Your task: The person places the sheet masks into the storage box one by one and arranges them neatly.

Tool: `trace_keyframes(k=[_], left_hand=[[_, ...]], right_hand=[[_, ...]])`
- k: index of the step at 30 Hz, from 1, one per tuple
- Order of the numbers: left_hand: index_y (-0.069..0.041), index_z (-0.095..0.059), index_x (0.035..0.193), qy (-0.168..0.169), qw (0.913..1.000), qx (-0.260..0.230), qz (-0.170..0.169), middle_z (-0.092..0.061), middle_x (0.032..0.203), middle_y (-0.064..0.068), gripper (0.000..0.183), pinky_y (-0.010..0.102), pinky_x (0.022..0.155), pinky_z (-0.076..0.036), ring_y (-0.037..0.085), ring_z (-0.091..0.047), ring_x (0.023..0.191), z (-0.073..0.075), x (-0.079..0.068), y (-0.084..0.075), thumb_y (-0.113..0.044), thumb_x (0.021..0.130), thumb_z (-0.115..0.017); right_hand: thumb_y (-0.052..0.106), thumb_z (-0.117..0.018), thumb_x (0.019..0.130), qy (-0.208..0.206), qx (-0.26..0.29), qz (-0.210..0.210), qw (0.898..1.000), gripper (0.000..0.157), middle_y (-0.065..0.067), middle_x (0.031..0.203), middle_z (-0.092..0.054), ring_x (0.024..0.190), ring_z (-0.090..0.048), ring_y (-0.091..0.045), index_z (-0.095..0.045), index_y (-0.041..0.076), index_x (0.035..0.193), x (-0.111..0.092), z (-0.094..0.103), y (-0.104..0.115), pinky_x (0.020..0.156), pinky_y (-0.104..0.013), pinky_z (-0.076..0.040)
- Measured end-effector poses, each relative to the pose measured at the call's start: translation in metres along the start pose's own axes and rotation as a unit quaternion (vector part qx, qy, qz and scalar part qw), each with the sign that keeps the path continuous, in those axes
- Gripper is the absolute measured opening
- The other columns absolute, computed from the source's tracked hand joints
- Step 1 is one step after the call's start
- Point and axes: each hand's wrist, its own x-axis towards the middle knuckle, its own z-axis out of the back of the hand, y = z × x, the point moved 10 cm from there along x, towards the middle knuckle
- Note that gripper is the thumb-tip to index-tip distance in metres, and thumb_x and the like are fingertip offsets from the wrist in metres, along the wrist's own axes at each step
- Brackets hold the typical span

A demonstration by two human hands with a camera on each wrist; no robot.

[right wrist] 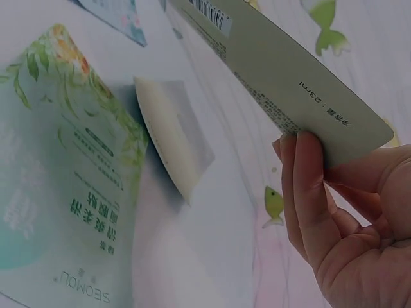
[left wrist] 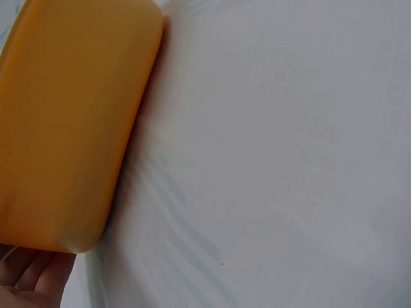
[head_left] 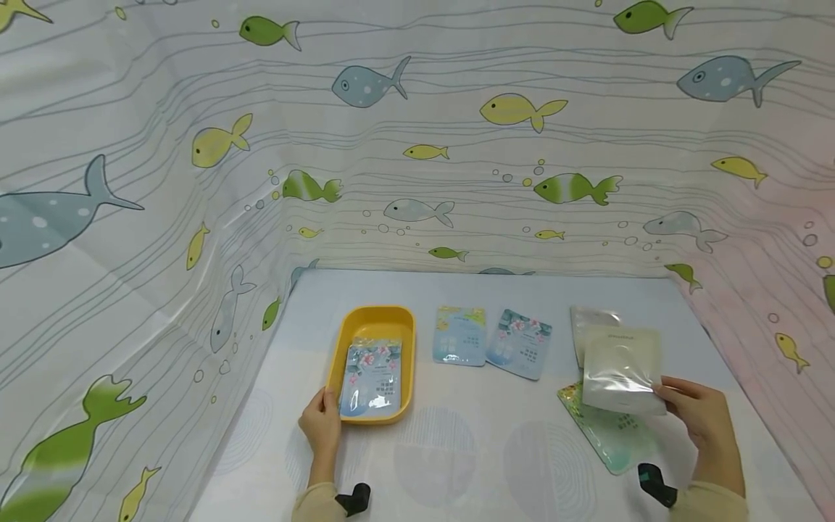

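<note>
My left hand [head_left: 321,423] grips the near left edge of a yellow plastic tray [head_left: 410,370]. Its thumb is at the rim, and in the left wrist view the fingers [left wrist: 48,282] lie against the tray's outer wall. A blue floral face mask packet [head_left: 372,380] lies inside, over at least one other packet. On the right, my right hand [head_left: 704,417] pinches a cream face mask packet [head_left: 620,366] by its lower right corner. In the right wrist view that packet is raised and tilted. Beneath it are a green SEOMOU packet [right wrist: 83,186] and another pale packet [right wrist: 170,122].
Two more packets lie mid-table: a blue and yellow one [head_left: 459,337] and a blue floral one [head_left: 520,344]. A white patterned cloth covers the table [head_left: 470,464]. Fish-printed curtains [head_left: 417,181] enclose the back and sides.
</note>
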Motion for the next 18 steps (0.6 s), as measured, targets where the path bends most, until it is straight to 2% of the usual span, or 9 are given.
trace_keyframes(k=[2, 4, 6, 9, 12, 14, 16, 18], left_hand=[[0.009, -0.069, 0.095, -0.001, 1.0, -0.003, -0.001, -0.069, 0.088, 0.023, 0.018, 0.021, 0.064, -0.046, 0.035, -0.065, 0.084, 0.0, 0.0, 0.0, -0.002, 0.088, -0.057], [0.009, -0.07, 0.094, -0.001, 1.0, -0.003, -0.001, -0.069, 0.087, 0.023, 0.018, 0.016, 0.063, -0.044, 0.034, -0.065, 0.084, 0.0, 0.0, 0.001, -0.002, 0.088, -0.057], [0.01, -0.07, 0.094, -0.002, 1.0, -0.001, 0.0, -0.069, 0.087, 0.023, 0.018, 0.016, 0.062, -0.043, 0.034, -0.065, 0.083, 0.0, 0.0, 0.001, -0.002, 0.088, -0.057], [0.009, -0.07, 0.094, -0.003, 1.0, 0.001, 0.0, -0.07, 0.086, 0.023, 0.018, 0.017, 0.061, -0.044, 0.034, -0.065, 0.083, 0.0, 0.0, 0.003, -0.001, 0.088, -0.057], [0.009, -0.07, 0.093, -0.004, 1.0, 0.003, 0.001, -0.07, 0.085, 0.022, 0.018, 0.017, 0.061, -0.043, 0.034, -0.065, 0.082, 0.0, 0.0, 0.003, -0.001, 0.088, -0.057], [0.009, -0.07, 0.093, -0.003, 1.0, 0.004, 0.002, -0.07, 0.085, 0.022, 0.018, 0.019, 0.061, -0.044, 0.034, -0.065, 0.082, 0.001, 0.0, 0.003, -0.002, 0.088, -0.057], [0.009, -0.07, 0.094, -0.002, 1.0, 0.005, 0.003, -0.07, 0.086, 0.022, 0.018, 0.025, 0.063, -0.047, 0.034, -0.065, 0.082, 0.001, 0.0, 0.002, -0.002, 0.088, -0.056], [0.009, -0.07, 0.094, 0.001, 1.0, 0.006, 0.003, -0.07, 0.087, 0.023, 0.019, 0.032, 0.065, -0.049, 0.035, -0.065, 0.083, 0.001, 0.0, 0.001, -0.002, 0.089, -0.056]], right_hand=[[0.014, -0.075, 0.079, 0.011, -0.026, -0.008, 1.0, 0.015, 0.017, 0.081, -0.064, 0.07, -0.064, -0.001, -0.075, 0.019, 0.093, -0.013, -0.016, 0.016, 0.062, -0.016, -0.05], [0.016, -0.074, 0.081, 0.02, -0.061, -0.013, 0.998, 0.028, 0.015, 0.084, -0.062, 0.071, -0.063, -0.001, -0.071, 0.005, 0.106, -0.027, -0.033, 0.033, 0.064, -0.016, -0.051], [0.017, -0.072, 0.082, 0.022, -0.091, -0.016, 0.996, 0.039, 0.014, 0.085, -0.06, 0.071, -0.062, -0.001, -0.064, -0.005, 0.113, -0.041, -0.049, 0.05, 0.064, -0.016, -0.05], [0.018, -0.07, 0.084, 0.033, -0.121, -0.001, 0.992, 0.045, 0.015, 0.084, -0.057, 0.071, -0.061, 0.001, -0.059, -0.012, 0.116, -0.056, -0.071, 0.07, 0.065, -0.015, -0.05], [0.013, -0.069, 0.085, 0.053, -0.118, 0.015, 0.991, 0.033, 0.018, 0.081, -0.057, 0.071, -0.06, 0.002, -0.064, -0.008, 0.11, -0.065, -0.089, 0.082, 0.066, -0.015, -0.05], [0.01, -0.068, 0.085, 0.065, -0.105, 0.022, 0.992, 0.019, 0.02, 0.079, -0.059, 0.071, -0.06, 0.002, -0.069, 0.002, 0.101, -0.068, -0.098, 0.086, 0.066, -0.016, -0.05], [0.008, -0.068, 0.085, 0.075, -0.1, 0.028, 0.992, 0.018, 0.02, 0.078, -0.06, 0.071, -0.06, 0.002, -0.069, 0.001, 0.102, -0.068, -0.106, 0.088, 0.066, -0.016, -0.05], [0.008, -0.067, 0.086, 0.086, -0.108, 0.035, 0.99, 0.026, 0.021, 0.08, -0.061, 0.072, -0.06, 0.003, -0.066, -0.007, 0.108, -0.068, -0.115, 0.089, 0.066, -0.016, -0.05]])
